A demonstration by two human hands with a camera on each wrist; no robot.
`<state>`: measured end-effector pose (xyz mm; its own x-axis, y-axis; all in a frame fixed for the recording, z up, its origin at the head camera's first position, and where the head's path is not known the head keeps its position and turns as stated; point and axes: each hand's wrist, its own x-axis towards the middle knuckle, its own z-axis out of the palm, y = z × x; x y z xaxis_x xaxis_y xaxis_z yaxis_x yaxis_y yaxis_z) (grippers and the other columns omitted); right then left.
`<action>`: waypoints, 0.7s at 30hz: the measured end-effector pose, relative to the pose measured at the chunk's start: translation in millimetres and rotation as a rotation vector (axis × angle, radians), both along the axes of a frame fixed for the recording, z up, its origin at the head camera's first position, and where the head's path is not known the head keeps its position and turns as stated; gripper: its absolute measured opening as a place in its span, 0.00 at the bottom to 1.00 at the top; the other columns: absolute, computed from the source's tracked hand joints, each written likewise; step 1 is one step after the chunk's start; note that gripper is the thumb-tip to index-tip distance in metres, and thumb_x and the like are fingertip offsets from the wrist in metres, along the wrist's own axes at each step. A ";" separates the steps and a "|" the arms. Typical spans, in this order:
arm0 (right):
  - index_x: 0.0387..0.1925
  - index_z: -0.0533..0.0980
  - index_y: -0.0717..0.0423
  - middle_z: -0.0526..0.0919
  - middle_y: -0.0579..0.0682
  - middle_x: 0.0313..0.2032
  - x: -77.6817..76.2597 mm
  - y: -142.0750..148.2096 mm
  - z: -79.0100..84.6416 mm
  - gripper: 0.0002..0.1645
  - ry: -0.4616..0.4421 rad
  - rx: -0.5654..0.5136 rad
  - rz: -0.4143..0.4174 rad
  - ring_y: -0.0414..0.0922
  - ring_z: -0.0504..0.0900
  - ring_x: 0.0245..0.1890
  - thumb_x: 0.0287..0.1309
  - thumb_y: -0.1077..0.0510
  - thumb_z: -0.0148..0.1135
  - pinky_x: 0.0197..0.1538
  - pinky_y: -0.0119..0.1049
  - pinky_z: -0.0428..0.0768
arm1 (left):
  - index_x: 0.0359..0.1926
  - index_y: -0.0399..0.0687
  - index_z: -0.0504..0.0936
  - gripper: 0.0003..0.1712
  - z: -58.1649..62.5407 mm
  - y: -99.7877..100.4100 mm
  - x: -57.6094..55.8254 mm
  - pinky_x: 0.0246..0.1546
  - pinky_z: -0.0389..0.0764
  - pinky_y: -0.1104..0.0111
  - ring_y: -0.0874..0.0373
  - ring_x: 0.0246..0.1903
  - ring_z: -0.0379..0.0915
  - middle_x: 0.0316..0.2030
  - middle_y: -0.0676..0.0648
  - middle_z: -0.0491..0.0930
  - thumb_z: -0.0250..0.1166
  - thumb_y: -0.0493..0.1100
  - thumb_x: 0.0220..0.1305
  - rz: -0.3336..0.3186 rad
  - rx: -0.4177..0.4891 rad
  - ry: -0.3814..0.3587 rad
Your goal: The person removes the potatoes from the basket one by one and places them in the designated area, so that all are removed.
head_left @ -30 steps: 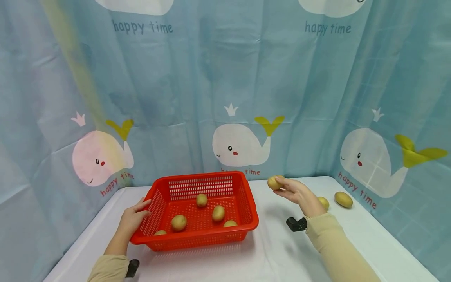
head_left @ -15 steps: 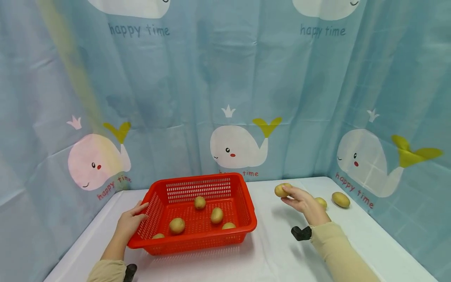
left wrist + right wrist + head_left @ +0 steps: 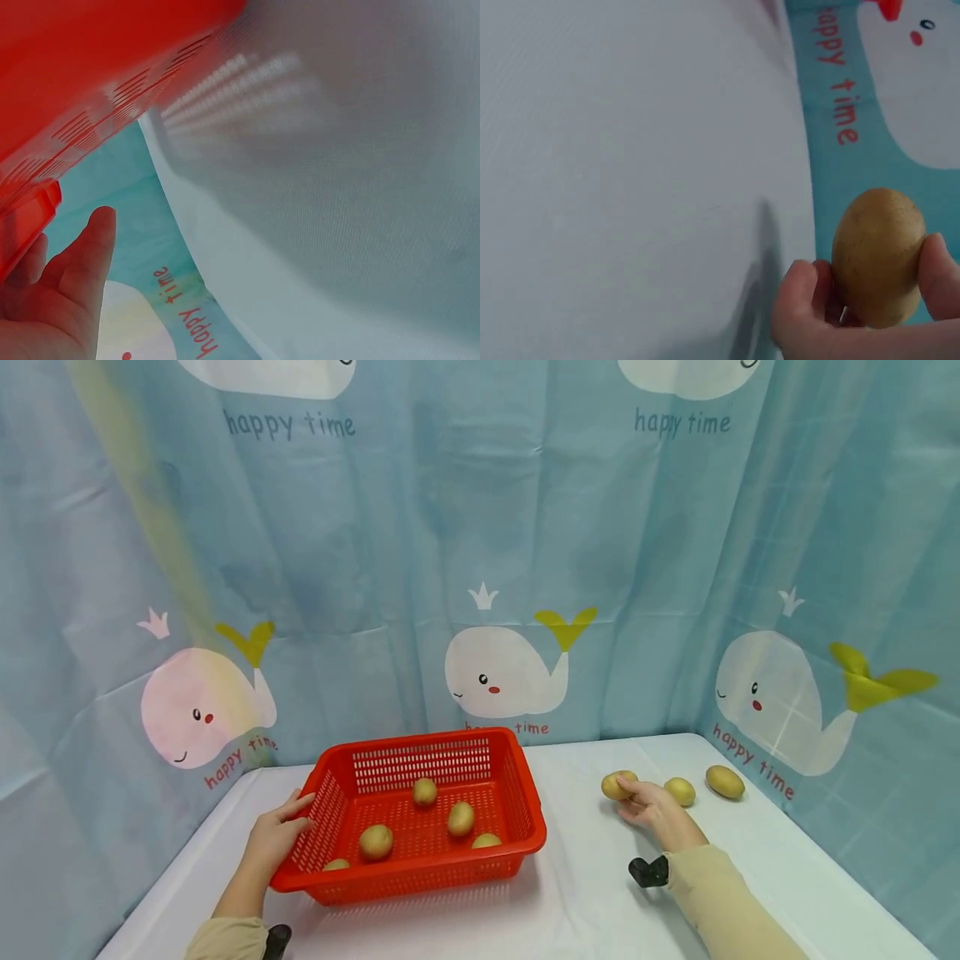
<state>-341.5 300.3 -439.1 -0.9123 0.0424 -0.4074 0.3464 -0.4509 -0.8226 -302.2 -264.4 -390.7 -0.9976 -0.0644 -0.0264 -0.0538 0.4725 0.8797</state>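
Note:
In the head view, my right hand (image 3: 654, 810) pinches a yellow-brown potato (image 3: 618, 785) between thumb and fingers, above the right half of the table. The right wrist view shows that potato (image 3: 879, 255) upright, with fingertips on both sides. My left hand (image 3: 272, 842) holds the left rim of a red plastic basket (image 3: 431, 870), in which several potatoes lie spread out, one of them a round potato (image 3: 376, 842). Part of the left hand (image 3: 56, 307) shows beside the basket rim in the left wrist view. The basket's front wall partly hides two potatoes.
Two more potatoes lie at the right back of the white-covered table: a rounder potato (image 3: 680, 792) just beyond the right hand and a longer potato (image 3: 724, 782) farther right. A blue curtain (image 3: 405, 677) printed with whales hangs behind the table and along its sides.
My right hand has moved right and down with the potato, away from the basket and nearer the two loose potatoes. The left hand stays at the basket rim; the view shifts slightly.

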 end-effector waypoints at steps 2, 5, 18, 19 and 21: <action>0.37 0.67 0.61 0.76 0.44 0.23 7.7 -3.2 4.8 0.15 -0.027 0.039 -0.050 0.45 0.71 0.42 0.61 0.57 0.63 0.71 0.50 0.54 | 0.71 0.35 0.56 0.31 -0.8 0.2 -0.2 0.65 0.59 0.45 0.32 0.71 0.36 0.73 0.37 0.42 0.49 0.36 0.69 -0.001 -0.003 0.000; 0.39 0.68 0.59 0.77 0.40 0.21 14.5 -7.1 9.8 0.11 -0.052 0.144 -0.072 0.45 0.71 0.45 0.66 0.56 0.57 0.65 0.45 0.61 | 0.71 0.35 0.56 0.31 -1.0 -0.4 0.4 0.65 0.60 0.45 0.32 0.71 0.36 0.73 0.37 0.42 0.49 0.36 0.68 0.002 -0.024 0.004; 0.33 0.70 0.61 0.71 0.45 0.18 13.2 -3.9 6.0 0.10 -0.143 0.384 -0.147 0.37 0.70 0.19 0.63 0.59 0.61 0.27 0.24 0.70 | 0.71 0.36 0.54 0.31 1.2 -0.8 0.9 0.65 0.60 0.44 0.31 0.71 0.36 0.73 0.36 0.41 0.48 0.37 0.69 -0.015 -0.047 -0.002; 0.32 0.70 0.61 0.71 0.45 0.18 13.2 -3.1 5.6 0.10 -0.143 0.393 -0.130 0.36 0.69 0.18 0.63 0.59 0.61 0.26 0.23 0.70 | 0.71 0.36 0.54 0.31 1.1 -1.1 0.9 0.65 0.60 0.45 0.31 0.71 0.36 0.73 0.36 0.41 0.48 0.37 0.69 -0.016 -0.049 -0.005; 0.27 0.72 0.59 0.71 0.44 0.18 13.3 -2.5 5.5 0.12 -0.150 0.409 -0.115 0.36 0.69 0.18 0.62 0.58 0.62 0.26 0.23 0.69 | 0.71 0.36 0.54 0.31 0.5 -1.7 0.7 0.64 0.61 0.45 0.31 0.71 0.36 0.73 0.36 0.41 0.48 0.38 0.69 -0.019 -0.042 -0.010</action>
<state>-328.2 297.8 -433.6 -0.8242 0.3254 -0.4635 0.4421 -0.1420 -0.8857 -301.5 -266.1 -390.1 -0.9983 -0.0465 -0.0345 -0.0534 0.5100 0.8585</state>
